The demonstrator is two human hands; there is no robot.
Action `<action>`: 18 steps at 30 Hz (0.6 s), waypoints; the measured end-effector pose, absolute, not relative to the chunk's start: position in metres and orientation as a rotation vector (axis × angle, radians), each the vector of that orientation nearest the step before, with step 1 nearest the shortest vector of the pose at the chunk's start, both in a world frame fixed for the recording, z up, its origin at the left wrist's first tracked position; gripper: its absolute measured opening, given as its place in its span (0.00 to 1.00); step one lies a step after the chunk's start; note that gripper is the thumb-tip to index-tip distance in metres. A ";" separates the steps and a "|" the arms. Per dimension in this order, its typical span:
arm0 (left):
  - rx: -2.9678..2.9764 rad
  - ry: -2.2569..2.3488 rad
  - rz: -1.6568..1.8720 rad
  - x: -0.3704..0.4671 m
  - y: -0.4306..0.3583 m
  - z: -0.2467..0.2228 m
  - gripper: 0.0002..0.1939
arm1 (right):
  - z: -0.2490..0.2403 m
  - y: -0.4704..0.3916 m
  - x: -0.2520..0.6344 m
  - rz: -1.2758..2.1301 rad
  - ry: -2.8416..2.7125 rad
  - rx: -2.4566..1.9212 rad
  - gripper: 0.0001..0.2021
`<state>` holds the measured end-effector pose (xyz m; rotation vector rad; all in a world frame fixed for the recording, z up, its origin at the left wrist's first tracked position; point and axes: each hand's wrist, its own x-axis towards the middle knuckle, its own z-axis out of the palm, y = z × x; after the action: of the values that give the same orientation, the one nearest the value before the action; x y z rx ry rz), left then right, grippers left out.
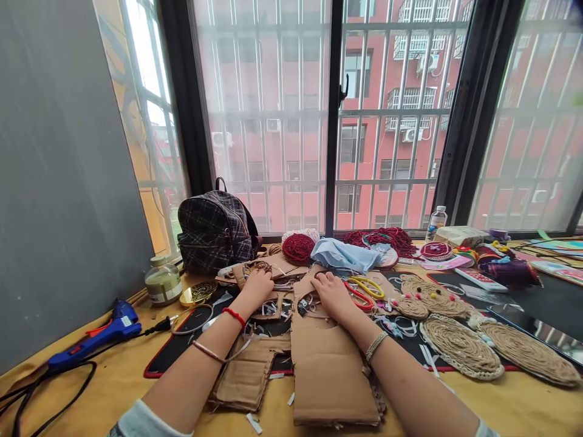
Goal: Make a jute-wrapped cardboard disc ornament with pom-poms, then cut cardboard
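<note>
Both hands reach forward over a pile of cut cardboard. My left hand (259,285) rests on small cardboard scraps; its fingers are bent over something too hidden to name. My right hand (334,296) lies on the upper part of a large cardboard sheet (334,376), fingers apart and slightly curled, beside a round cut-out. Just right of that hand are red-handled scissors (359,298) and yellow-handled scissors (370,287). A smaller cardboard piece (243,376) lies below my left forearm, with white paper strips scattered around.
At left are a blue glue gun (107,334), a jar (163,282) and a gold tin (198,294). A plaid backpack (216,233) stands behind. Red yarn (299,249) and blue cloth (344,255) lie near the window; coiled rope discs (461,346) are at right.
</note>
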<state>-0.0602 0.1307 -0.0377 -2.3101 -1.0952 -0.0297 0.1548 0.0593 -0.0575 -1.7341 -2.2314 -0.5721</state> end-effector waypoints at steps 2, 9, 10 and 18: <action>-2.327 -1.072 -0.048 -0.061 0.132 -0.038 0.06 | -0.056 0.061 0.159 -0.580 -2.222 -1.726 0.11; -2.397 -1.030 -0.189 -0.064 0.133 -0.042 0.09 | -0.042 0.052 0.157 -0.595 -2.138 -1.683 0.16; -2.404 -1.038 -0.221 -0.065 0.133 -0.041 0.09 | -0.038 0.049 0.155 -0.592 -2.115 -1.667 0.15; -2.512 -1.177 -0.582 -0.074 0.126 -0.018 0.14 | -0.019 0.033 0.138 0.213 -1.748 -1.505 0.18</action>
<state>-0.0737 0.1260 -0.0180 -2.5122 -1.1770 -0.5823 0.1385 0.0327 -0.0194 -1.5047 -1.7483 0.2134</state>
